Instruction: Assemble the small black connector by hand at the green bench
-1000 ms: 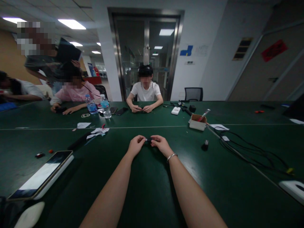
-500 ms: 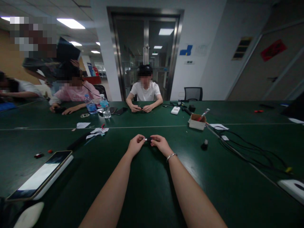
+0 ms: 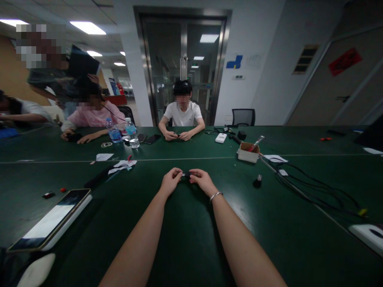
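Note:
Over the green table (image 3: 191, 239), my left hand (image 3: 172, 181) and my right hand (image 3: 202, 180) meet in front of me. Between their fingertips lies a small black piece with a silvery end (image 3: 186, 175). My left fingers pinch its silvery end, and my right fingers pinch the black end. Its exact kind is too small to make out, and the fingertips partly cover it. Off to the right of my right hand, a similar small black piece with a silvery top (image 3: 257, 181) rests on the table.
A small open box (image 3: 249, 154) holds a tool. Black cables (image 3: 320, 187) run along the right. At left lie a phone (image 3: 54, 219) on a white block, paper scraps (image 3: 122, 165) and water bottles (image 3: 131, 133). A person in a white shirt (image 3: 183, 113) sits opposite; others are at left.
Both hands keep their pinch in nearly the same place. Slightly less of the silvery end shows by my left fingertips. The whole view has shifted very slightly.

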`<state>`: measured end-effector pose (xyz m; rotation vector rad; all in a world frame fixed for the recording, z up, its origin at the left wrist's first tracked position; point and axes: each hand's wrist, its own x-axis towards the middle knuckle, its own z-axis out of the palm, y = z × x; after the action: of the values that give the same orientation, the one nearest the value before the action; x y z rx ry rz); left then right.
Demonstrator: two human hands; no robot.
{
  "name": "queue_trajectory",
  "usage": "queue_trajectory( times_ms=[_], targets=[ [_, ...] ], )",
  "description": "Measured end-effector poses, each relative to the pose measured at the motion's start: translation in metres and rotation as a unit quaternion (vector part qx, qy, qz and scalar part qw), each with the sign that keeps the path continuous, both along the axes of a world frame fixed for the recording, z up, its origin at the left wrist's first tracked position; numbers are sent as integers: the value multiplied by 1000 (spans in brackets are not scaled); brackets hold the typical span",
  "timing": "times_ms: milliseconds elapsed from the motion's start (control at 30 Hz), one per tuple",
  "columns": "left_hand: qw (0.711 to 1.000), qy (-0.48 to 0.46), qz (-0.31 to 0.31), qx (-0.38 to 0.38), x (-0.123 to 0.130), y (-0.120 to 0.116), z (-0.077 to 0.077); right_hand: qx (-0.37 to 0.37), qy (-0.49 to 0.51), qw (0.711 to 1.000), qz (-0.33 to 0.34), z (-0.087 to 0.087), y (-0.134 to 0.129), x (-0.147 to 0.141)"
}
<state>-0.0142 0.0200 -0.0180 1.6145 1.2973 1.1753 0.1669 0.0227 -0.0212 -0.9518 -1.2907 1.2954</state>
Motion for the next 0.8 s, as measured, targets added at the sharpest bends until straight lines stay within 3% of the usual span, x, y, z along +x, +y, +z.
queue_trajectory(
  times_ms=[300,800],
  targets=[
    [1000,16,-5,12,1,-4,6,0,1,1000,-2,-3,2,0],
    [1000,31,2,0,-1,2,-1,-11,1,1000,-3,1,0,-1]
  ],
)
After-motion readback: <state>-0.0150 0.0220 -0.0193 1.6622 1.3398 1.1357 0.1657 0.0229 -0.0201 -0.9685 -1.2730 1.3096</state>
